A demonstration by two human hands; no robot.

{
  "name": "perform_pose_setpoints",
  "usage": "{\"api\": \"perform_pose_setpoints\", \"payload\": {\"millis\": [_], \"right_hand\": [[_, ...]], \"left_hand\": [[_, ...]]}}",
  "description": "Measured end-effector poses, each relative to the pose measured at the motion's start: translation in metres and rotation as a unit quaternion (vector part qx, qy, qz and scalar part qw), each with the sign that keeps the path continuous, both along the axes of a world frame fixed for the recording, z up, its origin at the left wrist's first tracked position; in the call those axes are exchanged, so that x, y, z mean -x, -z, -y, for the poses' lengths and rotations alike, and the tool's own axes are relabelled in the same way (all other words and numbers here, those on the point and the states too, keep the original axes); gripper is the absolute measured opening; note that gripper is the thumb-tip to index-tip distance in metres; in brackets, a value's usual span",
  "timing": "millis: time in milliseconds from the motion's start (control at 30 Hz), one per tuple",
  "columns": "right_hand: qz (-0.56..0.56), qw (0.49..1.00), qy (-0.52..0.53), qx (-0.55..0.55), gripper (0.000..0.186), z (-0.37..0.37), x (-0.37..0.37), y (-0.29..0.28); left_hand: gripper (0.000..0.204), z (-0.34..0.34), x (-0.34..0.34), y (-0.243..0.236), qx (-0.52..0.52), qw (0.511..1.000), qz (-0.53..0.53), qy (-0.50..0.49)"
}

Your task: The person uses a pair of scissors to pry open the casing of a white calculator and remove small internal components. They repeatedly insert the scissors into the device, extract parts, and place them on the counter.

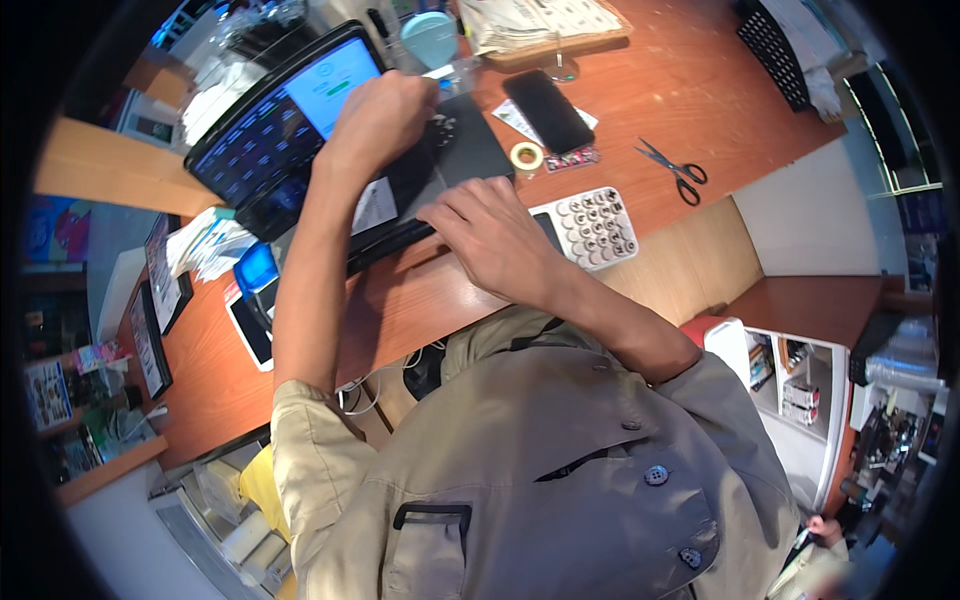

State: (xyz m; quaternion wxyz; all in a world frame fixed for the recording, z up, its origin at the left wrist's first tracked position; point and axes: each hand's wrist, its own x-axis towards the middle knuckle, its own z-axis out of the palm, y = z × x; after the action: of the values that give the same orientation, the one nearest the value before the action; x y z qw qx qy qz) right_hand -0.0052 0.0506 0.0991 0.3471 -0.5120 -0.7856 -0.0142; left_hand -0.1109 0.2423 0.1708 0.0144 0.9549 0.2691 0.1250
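My left hand point(385, 115) is curled closed above the far part of a flat black surface point(465, 150), in front of a lit touchscreen point(300, 110). Its fingertips point away and are hidden, so what they hold does not show. Small pale bits point(442, 128) lie on the black surface beside it. My right hand point(485, 225) lies at the right front edge of that surface, palm down, fingers loosely bent and a little apart, with nothing visible in them. A white slip of paper point(374, 206) is between my two arms. Right of my right hand is a white calculator point(595, 228) with round keys.
A tape roll point(526, 156), a black phone point(549, 111) and black-handled scissors point(676, 170) lie on the wooden table point(690, 90). At the back are a light-blue round lid point(430, 38) and stacked papers point(540, 22). Another phone point(249, 325) lies by my left forearm.
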Motion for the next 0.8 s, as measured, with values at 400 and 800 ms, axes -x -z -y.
{"api": "perform_pose_setpoints", "payload": {"millis": [400, 800], "right_hand": [[-0.468, 0.863, 0.071, 0.178, 0.034, 0.137, -0.146, -0.041], [-0.717, 0.695, -0.005, 0.048, 0.014, 0.122, -0.238, 0.016]], "left_hand": [[0.039, 0.122, -0.041, 0.042, 0.523, 0.803, 0.081, 0.273], [0.022, 0.261, -0.055, 0.112, 0.459, 0.867, 0.187, 0.059]]}}
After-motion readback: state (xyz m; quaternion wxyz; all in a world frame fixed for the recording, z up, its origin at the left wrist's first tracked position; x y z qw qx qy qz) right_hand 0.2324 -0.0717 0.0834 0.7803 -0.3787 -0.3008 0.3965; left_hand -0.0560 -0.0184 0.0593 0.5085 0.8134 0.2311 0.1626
